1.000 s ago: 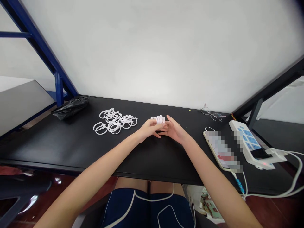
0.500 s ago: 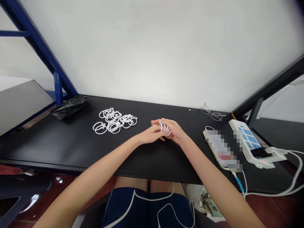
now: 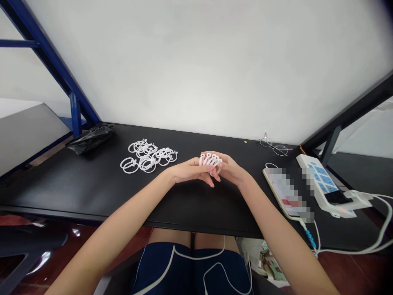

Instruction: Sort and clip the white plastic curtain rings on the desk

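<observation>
Several white plastic curtain rings (image 3: pixel 208 159) stand side by side between my two hands, their small eyelets lined up along the top. My left hand (image 3: pixel 190 169) closes on them from the left, its thumb lying across the front. From the right, my right hand (image 3: pixel 231 167) grips the same rings, with fingers behind them and the thumb at the right end. The fingers cover the rings' lower parts. To the left, a loose pile of similar white rings (image 3: pixel 147 163) lies flat on the black table (image 3: pixel 196 209).
A phone (image 3: pixel 282 192) with a charging cable lies to the right, beside a white power strip (image 3: pixel 321 180). Eyeglasses (image 3: pixel 273 146) rest near the back wall. A crumpled black plastic bag (image 3: pixel 90 139) sits at the back left, by a blue metal frame (image 3: pixel 75 112).
My hands have turned the rings so the eyelets now face up in a row. They are spread wider, and both hands have parted slightly. The pile has not moved.
</observation>
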The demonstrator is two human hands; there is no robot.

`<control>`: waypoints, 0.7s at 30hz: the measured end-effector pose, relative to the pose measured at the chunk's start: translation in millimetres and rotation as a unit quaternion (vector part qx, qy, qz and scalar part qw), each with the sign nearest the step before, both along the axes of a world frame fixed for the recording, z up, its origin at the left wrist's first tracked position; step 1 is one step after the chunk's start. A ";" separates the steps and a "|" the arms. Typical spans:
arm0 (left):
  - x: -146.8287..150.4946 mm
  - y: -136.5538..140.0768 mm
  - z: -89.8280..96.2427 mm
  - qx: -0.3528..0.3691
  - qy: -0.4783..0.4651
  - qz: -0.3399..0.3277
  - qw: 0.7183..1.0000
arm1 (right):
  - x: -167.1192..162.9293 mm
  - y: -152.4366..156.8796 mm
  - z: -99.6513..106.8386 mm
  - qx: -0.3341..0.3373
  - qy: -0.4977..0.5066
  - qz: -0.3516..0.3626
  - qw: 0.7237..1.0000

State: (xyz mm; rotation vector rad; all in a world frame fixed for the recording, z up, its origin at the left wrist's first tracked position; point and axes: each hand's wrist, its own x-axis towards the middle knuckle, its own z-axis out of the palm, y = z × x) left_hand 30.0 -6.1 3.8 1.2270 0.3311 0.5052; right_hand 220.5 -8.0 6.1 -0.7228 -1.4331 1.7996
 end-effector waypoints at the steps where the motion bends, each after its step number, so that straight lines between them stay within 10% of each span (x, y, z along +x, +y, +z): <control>1: -2.1 0.7 0.5 -0.010 -0.004 -0.013 1.000 | 1.4 -0.5 0.8 0.003 -0.006 0.015 1.000; 21: -3.0 4.9 3.2 0.030 0.026 0.085 0.996 | -13.9 -5.3 0.9 -0.021 -0.010 -0.073 0.997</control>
